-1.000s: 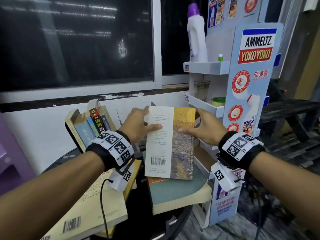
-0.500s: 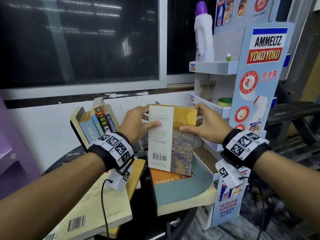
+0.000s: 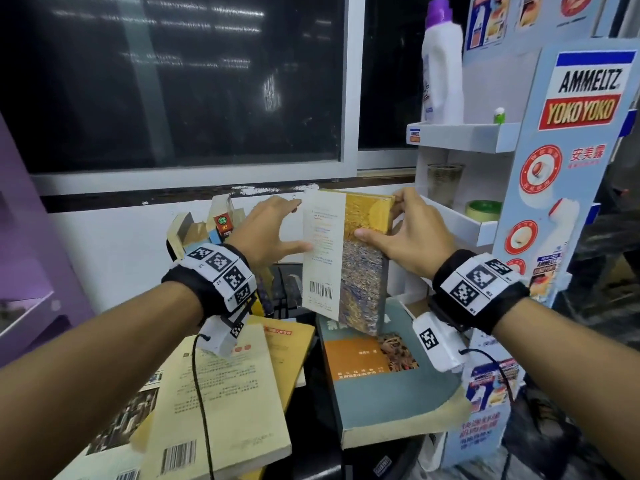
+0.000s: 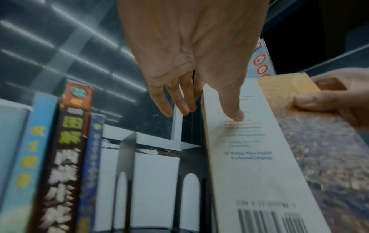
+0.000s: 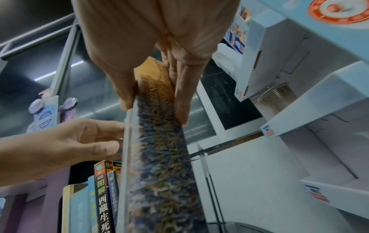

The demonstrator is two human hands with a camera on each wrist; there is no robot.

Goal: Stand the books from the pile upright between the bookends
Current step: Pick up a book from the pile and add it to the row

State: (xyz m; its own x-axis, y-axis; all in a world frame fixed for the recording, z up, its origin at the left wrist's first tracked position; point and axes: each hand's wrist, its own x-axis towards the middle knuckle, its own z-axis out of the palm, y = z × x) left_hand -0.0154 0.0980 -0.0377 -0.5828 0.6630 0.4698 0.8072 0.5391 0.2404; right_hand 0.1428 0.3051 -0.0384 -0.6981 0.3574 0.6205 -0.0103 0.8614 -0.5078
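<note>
I hold a white and yellow book [image 3: 343, 258] upright in the air above the pile. My right hand [image 3: 377, 220] grips it at the spine [image 5: 159, 173], thumb on the near cover and fingers behind. My left hand [image 3: 298, 225] lays its thumb on the white cover [image 4: 259, 157], fingers straight beside the fore edge. Several books [image 3: 221, 223] stand upright to the left, leaning on the left bookend. A black bookend [image 4: 191, 181] stands just left of the held book. The pile's teal and orange book [image 3: 391, 386] lies below it.
Two yellowish books [image 3: 221, 393] lie flat at the left of the black round table [image 3: 311, 427]. A white display rack [image 3: 460, 136] with a detergent bottle [image 3: 443, 64], a glass and a tape roll stands close on the right. A window and white wall lie behind.
The book has risen off the pile and tipped upright, baring the orange cover beneath. My left fingers have straightened along its left edge.
</note>
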